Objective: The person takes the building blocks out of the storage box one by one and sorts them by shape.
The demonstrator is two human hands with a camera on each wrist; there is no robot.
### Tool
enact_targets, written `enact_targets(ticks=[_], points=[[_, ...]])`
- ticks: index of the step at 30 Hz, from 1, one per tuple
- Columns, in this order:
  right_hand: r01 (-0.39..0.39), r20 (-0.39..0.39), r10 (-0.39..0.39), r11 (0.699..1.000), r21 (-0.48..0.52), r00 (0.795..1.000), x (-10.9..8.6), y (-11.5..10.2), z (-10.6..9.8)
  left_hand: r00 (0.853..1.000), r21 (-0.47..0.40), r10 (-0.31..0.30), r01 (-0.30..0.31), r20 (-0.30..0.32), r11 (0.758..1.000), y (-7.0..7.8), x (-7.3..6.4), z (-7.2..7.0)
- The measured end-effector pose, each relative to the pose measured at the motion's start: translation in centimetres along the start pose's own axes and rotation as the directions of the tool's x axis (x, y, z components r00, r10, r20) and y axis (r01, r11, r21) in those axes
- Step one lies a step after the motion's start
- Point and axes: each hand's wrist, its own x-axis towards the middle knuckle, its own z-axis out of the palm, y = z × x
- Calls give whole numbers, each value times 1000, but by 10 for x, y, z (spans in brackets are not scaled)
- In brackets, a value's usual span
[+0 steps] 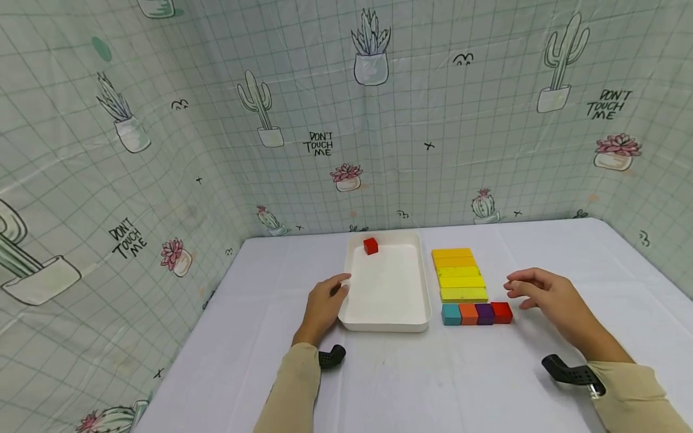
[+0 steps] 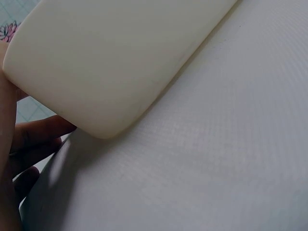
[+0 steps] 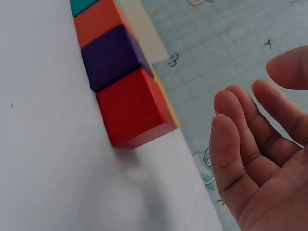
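At the left side of a white tray [image 1: 387, 282] my left hand [image 1: 323, 304] grips the rim, its thumb and index fingertip over the edge. In the left wrist view the other fingers [image 2: 43, 134] lie by the outer wall of the tray. My right hand [image 1: 547, 293] hovers, fingers loosely bent and nothing held, to the right of a row of cubes. Nearest to it is a red cube [image 1: 502, 313], followed leftward by purple [image 1: 485, 313], orange [image 1: 468, 314] and teal [image 1: 452, 314] cubes. Another red cube [image 1: 370, 246] sits inside the tray at its far left.
Several yellow and amber flat blocks [image 1: 460, 275] lie side by side between the tray and my right hand, just behind the cube row. A white cloth [image 1: 390, 385] covers the table. Behind stands a patterned curtain [image 1: 428, 180] with cactus drawings.
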Motion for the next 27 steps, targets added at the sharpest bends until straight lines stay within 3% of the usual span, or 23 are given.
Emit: enact_targets(ticks=[15, 27], points=[[47, 91, -52, 997, 57, 995, -7, -35, 20, 1000, -13, -2, 2, 6, 1000, 1, 0, 0], [51, 208, -70, 994, 96, 976, 17, -45, 44, 1000, -8, 2, -2, 5, 1000, -2, 1, 0]])
